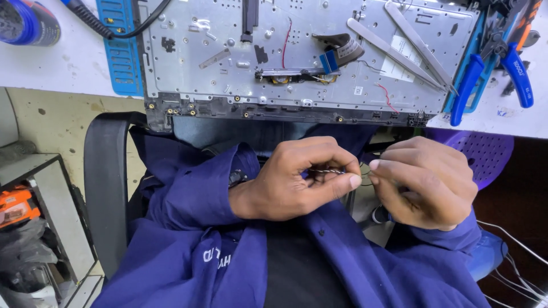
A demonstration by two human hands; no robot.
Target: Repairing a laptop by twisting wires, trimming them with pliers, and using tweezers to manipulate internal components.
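Note:
My left hand and my right hand meet over my lap, just below the table edge. Between them runs a thin twisted wire, pinched by the fingertips of both hands. My left thumb and forefinger close on its left part; my right fingertips grip its right end. Both arms wear dark blue sleeves. Ahead on the white table lies an opened laptop chassis, grey metal side up, with red wires and a flat ribbon cable on it.
Metal tweezers rest on the chassis at the right. Blue-handled pliers lie at the table's right edge, a blue tool strip at the left. A purple stool stands at my right, a shelf with an orange tool at my left.

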